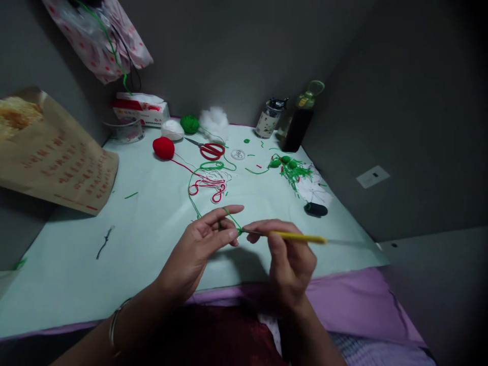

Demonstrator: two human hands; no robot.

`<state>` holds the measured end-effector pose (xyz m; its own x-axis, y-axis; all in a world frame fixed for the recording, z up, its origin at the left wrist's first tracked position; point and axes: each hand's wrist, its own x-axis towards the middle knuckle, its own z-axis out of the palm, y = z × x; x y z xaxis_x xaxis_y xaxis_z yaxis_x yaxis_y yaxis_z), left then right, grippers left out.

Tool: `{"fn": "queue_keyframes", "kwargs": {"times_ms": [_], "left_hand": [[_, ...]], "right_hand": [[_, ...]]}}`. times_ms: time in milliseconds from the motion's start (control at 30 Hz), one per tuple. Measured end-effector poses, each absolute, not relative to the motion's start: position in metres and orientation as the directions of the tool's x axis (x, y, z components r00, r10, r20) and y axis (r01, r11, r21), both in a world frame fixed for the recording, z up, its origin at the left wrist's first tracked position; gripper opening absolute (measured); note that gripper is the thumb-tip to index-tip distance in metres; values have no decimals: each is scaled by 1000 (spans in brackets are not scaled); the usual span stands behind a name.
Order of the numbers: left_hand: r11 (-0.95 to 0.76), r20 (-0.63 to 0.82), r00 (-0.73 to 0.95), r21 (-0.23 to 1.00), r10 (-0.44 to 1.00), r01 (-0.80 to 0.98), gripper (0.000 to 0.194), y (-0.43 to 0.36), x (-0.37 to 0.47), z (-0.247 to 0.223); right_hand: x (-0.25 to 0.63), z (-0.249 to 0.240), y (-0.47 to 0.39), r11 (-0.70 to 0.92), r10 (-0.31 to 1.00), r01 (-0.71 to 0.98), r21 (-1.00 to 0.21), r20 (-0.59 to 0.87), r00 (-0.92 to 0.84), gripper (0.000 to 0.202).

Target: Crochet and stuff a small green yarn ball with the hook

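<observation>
My left hand (202, 244) pinches a small piece of green yarn work (240, 232) between thumb and fingers, and green yarn runs over its raised index finger. My right hand (292, 259) is closed round a crochet hook (299, 237) with a yellow handle. The hook's metal tip meets the green piece. Behind my left hand, green yarn trails up to a loose green bundle (212, 165), beside tangled red yarn (208, 187). Further back lie a red yarn ball (163, 148), red-handled scissors (212, 151), a white ball (173, 130) and a green ball (189, 124).
A large paper bag (72, 157) leans at the left. White stuffing (214, 123), a patterned cup (265, 123) and a dark bottle (298, 127) stand along the back. Green tasselled pieces (292, 170) and a black cylindrical item (316, 209) lie at the right.
</observation>
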<state>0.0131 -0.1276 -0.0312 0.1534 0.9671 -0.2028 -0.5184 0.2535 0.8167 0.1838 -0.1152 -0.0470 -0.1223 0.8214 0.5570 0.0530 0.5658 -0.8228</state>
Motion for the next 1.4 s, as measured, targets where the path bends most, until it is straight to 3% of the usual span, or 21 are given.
{"fn": "queue_keyframes", "kwargs": {"times_ms": [100,167,267,367,433,600,700,767,833,900,967,1100,1300,1400], "left_hand": [[287,-229,174,757,958,-587,43,-128,16,-32],[376,-273,259,658,927,-653,42,-127,17,-33],[452,-325,316,581,891,-676,32,-125,16,-36],[401,-310,256,662,916,-633,29,-125,15,-37],[336,-251,224,739,942,-584,29,-126,16,-38],[227,-189,126,817,974,-531,32,-128,22,-39],[268,-246,121,749,962,-606,35,-127,24,-39],[348,-296,195,665,935,-661,35,-125,22,-38],[400,-325,244,612,914,-683,29,-124,20,-38],[392,-327,231,611,916,-688,21,-123,18,-36],[367,-310,209,651,928,-664,20,-123,17,-35],[326,-250,209,738,945,-590,29,-125,20,-32],[356,-261,246,746,934,-563,28,-126,17,-30],[300,-240,180,788,954,-538,30,-128,16,-31]], "right_hand": [[185,-50,-119,796,595,346,-496,745,-301,32],[185,-51,-119,810,561,412,-416,753,-344,35],[182,-49,-116,689,721,266,-674,675,-158,27],[180,-45,-111,512,857,-34,-859,513,-45,23],[178,-45,-110,492,864,-52,-869,494,-91,21],[176,-49,-114,662,749,200,-722,638,-176,32],[177,-55,-117,766,626,372,-524,741,-243,38],[178,-57,-117,782,598,397,-480,758,-262,38],[179,-55,-116,713,688,319,-625,710,-146,31],[179,-51,-114,573,816,132,-809,578,-3,25],[178,-47,-112,464,886,-49,-885,463,31,22],[174,-45,-109,441,892,-89,-893,447,-66,17],[179,-48,-109,297,939,-241,-924,329,-101,21],[181,-47,-113,413,900,-118,-903,425,-101,24]]}}
